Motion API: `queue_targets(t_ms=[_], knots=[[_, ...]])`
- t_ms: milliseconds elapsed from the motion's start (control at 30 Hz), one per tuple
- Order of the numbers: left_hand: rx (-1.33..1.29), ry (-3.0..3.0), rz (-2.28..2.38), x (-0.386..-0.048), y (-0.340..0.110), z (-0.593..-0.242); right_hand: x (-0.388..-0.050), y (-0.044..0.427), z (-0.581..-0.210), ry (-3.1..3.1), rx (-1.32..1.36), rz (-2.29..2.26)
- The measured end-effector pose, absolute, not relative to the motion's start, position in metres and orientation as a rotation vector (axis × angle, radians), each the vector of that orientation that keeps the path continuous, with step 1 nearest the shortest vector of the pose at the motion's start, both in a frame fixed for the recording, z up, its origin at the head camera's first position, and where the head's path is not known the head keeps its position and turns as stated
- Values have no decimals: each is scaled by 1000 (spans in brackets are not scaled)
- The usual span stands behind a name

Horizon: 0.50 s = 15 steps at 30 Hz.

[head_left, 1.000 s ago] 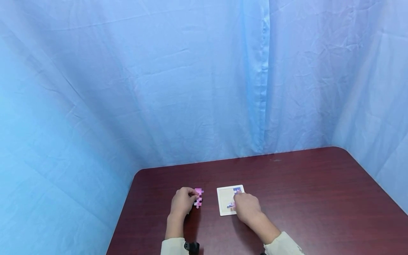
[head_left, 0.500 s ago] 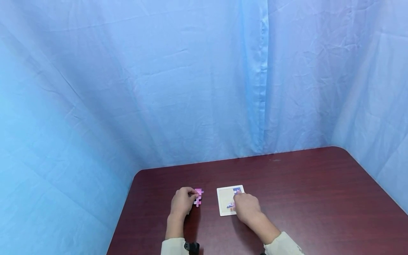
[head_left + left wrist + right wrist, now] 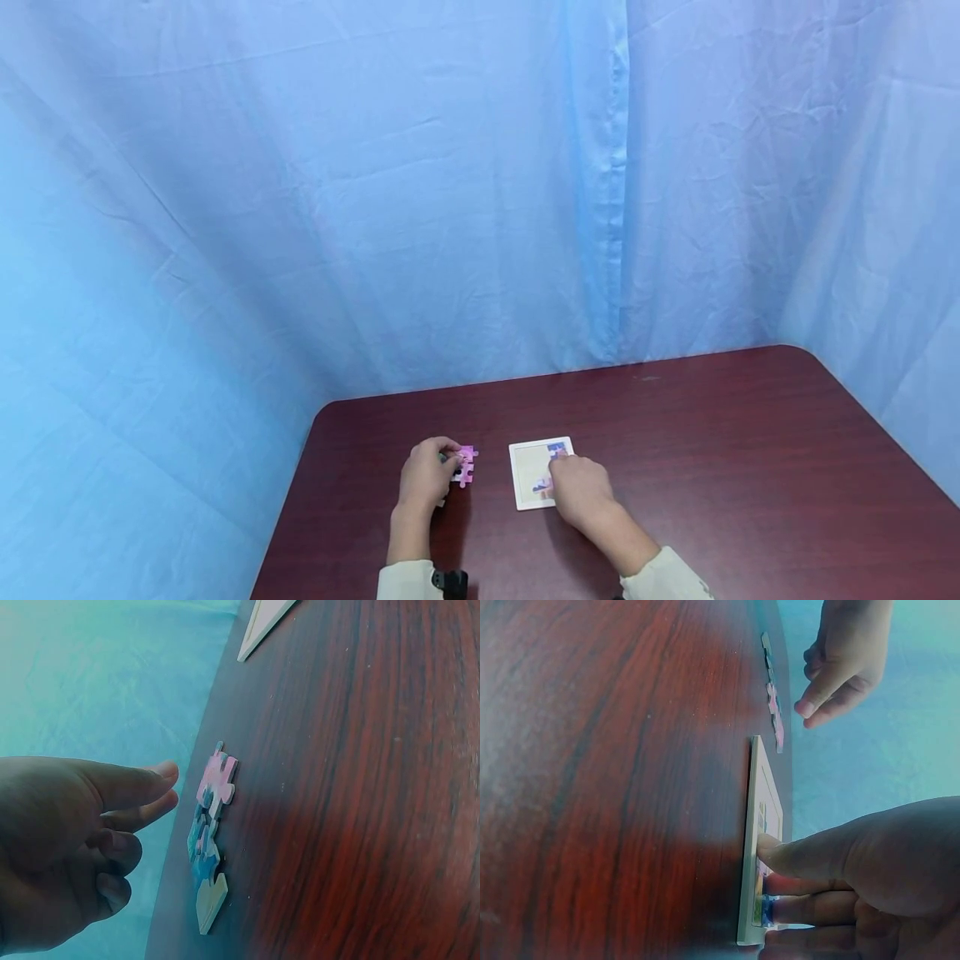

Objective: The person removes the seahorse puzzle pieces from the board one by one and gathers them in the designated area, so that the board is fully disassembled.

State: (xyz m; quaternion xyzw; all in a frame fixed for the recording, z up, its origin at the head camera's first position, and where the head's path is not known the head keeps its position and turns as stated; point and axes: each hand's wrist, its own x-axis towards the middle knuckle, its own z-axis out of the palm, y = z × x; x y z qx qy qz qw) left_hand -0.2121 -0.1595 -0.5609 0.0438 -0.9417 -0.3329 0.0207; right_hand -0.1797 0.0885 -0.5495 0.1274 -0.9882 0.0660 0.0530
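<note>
The left hand [image 3: 426, 477] is above the loose puzzle pieces [image 3: 466, 465]; its thumb and forefinger extend with their tips close together, the other fingers are loosely curled, and no piece is gripped. The loose pieces lie flat on the dark red-brown table [image 3: 712, 450], to the left of the white-rimmed tray [image 3: 532, 462] and apart from it. In the left wrist view, they form an irregular row of pink, blue and pale parts. The right hand [image 3: 581, 487] is at the right side of the tray, thumb and fingers extended down to it; whether they pinch a piece cannot be told. The fitted pieces [image 3: 542, 486] show in the tray's upper right and lower right areas, partly covered by this hand. A light blue curtain [image 3: 465, 208] hangs behind the table.
</note>
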Motion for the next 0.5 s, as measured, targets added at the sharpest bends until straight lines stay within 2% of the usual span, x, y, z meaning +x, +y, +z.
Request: queue_targets(t_ms=[300, 500], knots=[[102, -2919, -1022, -209, -154, -558, -180, 91, -546, -3012, 396, 235], [30, -2897, -1254, -206, -147, -554, -185, 98, -545, -3035, 385, 305]])
